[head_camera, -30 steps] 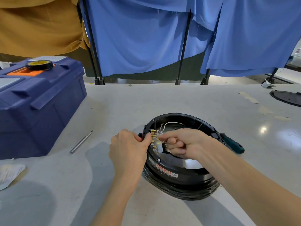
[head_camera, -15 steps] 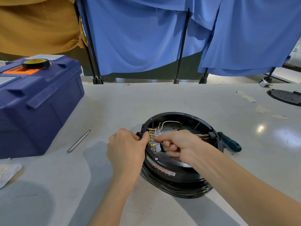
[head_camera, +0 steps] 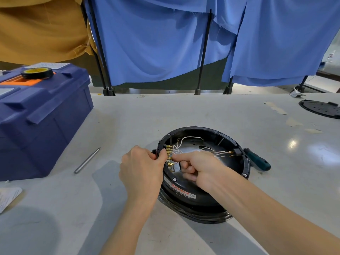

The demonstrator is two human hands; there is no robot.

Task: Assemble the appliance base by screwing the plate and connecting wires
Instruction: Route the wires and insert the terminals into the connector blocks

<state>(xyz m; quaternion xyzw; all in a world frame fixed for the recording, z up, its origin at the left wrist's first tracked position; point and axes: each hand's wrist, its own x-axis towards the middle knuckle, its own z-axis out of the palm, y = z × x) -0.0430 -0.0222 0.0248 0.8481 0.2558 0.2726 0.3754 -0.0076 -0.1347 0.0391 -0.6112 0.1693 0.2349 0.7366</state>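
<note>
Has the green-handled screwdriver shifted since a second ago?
No. The screwdriver lies against the right rim of the base, same spot as before.

Counter (head_camera: 202,111): pale grey, scuffed, with a bright glare spot at right.

Left end: dark blue toolbox (head_camera: 42,122), partly out of frame. Near its front right corner, not touching it, a slim metal rod (head_camera: 86,161) lies aslant.

Centre, near side: round black appliance base (head_camera: 195,208), open side up. Green-handled screwdriver (head_camera: 257,161) just beside its right rim, shaft hidden.

Far right: black perforated disc (head_camera: 321,108), flat, cut by the frame edge. Beyond it, a crumpled white scrap (head_camera: 296,94). Pale tape-like patches (head_camera: 276,108) run from the disc towards the glare.

Near left edge: white sheet (head_camera: 8,196), only partly in frame.
</note>
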